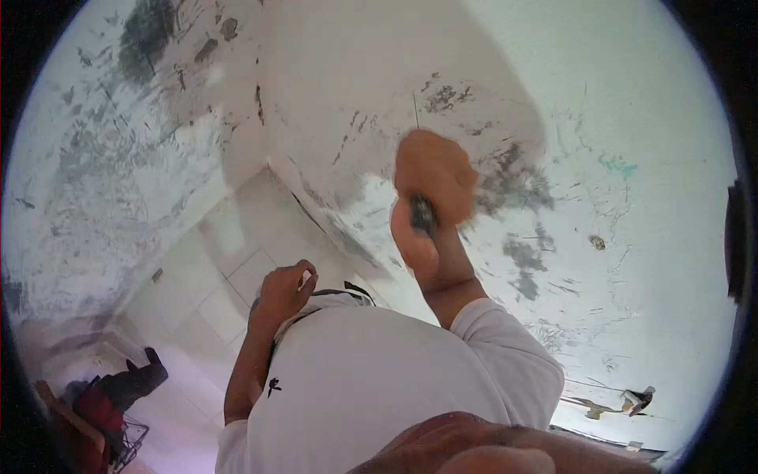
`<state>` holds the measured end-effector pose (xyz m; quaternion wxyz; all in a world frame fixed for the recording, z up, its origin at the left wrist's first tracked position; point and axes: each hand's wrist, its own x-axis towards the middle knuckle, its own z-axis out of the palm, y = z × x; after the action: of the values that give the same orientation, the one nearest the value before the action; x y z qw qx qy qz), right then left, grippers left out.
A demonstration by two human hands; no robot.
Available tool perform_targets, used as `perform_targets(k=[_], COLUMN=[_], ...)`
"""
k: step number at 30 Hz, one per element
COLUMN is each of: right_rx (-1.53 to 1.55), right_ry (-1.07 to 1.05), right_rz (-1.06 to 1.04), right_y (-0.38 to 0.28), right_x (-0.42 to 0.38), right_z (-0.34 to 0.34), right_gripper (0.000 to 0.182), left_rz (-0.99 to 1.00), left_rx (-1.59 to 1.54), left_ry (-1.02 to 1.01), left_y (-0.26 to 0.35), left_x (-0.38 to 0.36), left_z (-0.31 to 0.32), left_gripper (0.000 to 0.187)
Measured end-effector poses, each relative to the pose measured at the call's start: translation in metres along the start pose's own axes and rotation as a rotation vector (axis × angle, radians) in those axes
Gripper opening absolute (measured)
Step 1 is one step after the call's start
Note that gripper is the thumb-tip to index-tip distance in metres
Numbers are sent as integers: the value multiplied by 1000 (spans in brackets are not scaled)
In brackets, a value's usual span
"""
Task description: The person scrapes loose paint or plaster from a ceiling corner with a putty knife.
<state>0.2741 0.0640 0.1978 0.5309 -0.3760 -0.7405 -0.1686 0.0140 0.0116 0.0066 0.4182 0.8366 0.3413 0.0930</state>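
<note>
My right hand is wrapped round the dark handle of a tool, held in front of the stained white wall. A thin line, perhaps the tool's blade seen edge-on, sticks out beyond the knuckles. Whether it touches the wall cannot be made out. My left hand is near my waist, beside the white shirt, with its fingers curled in and nothing visible in them.
A second scuffed wall meets the first at a corner, above a tiled floor. At the lower left is a dark and red shape, possibly a seated person, by thin metal bars. A damaged, cracked patch shows at the lower right.
</note>
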Motion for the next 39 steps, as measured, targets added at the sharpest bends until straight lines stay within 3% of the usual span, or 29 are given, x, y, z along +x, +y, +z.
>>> perform_targets(k=[4, 7, 12, 15, 19, 20, 22, 26, 27, 30, 32, 35, 36, 39], right_rx=[-52, -10, 2, -90, -98, -147, -129, -64, -2, -25, -160, 21, 23, -238], right_ry=[-29, -39, -17, 88, -141, -70, -99, -136, -129, -90, -116, -132, -128, -41], right_rz=[11, -125, 117, -152, 149, -7, -82, -50, -91, -114, 94, -57, -65, 105], right_y=[1, -16, -2, -10, 5, -8, -19, -15, -32, -41, -9, -58, -44, -26], right_x=[6, 11, -1, 8, 0, -2, 1, -13, -8, -2, -3, 8, 10, -2], right_z=[-2, 2, -1, 5, 3, 2, -7, 13, 12, -2, 11, 0, 2, 5], right_gripper=[27, 34, 30, 34, 27, 28, 31, 31, 33, 34, 36, 38, 38, 37], left_rz=[59, 11, 52, 62, 15, 25, 38, -21, 75, 56, 67, 33, 33, 2], left_rx=[40, 19, 50, 34, 28, 48, 45, 50, 71, 84, 53, 79, 83, 44], left_ry=[72, 10, 40, 68, 32, 32, 38, 12, 29, 19, 36, 28, 36, 16], left_y=[-7, -3, -5, -13, 3, 2, -6, -1, -4, -4, -5, -6, -8, -9], left_x=[-3, -3, -7, -7, -8, -8, -4, -1, 1, 2, -5, 0, 4, -2], left_z=[6, 0, 9, 12, 5, 3, 8, 9, 9, 8, 11, 8, 6, 6], left_gripper=[11, 11, 11, 11, 11, 11, 9, 9, 10, 10, 10, 11, 11, 12])
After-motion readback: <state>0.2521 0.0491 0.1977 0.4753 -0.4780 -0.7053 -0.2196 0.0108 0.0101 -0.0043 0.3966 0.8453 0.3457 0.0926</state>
